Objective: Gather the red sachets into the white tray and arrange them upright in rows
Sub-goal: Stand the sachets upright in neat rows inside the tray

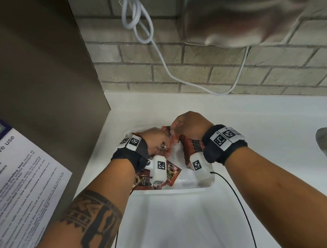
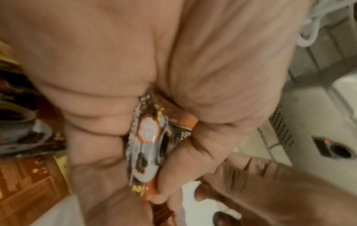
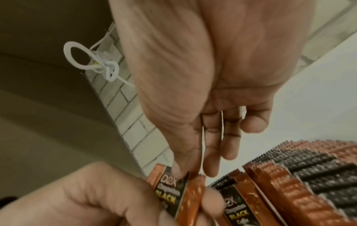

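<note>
The white tray (image 1: 180,190) sits on the counter in front of me. A row of red sachets (image 1: 194,147) stands upright along its right side, seen close up as a row of red sachets (image 3: 289,183) in the right wrist view. Loose sachets (image 1: 172,172) lie flat at its near left. My left hand (image 1: 159,142) grips a small bunch of sachets (image 2: 146,137) over the tray's far left. My right hand (image 1: 179,127) pinches the top edge of one sachet (image 3: 173,188) in that bunch with thumb and forefinger; its other fingers hang straight.
A brown panel with a printed notice (image 1: 22,184) rises at the left. A brick wall stands behind, with a looped white cable (image 1: 146,37) hanging on it. A sink edge (image 1: 326,146) shows at the far right. A black cord (image 1: 241,204) trails from my right wrist.
</note>
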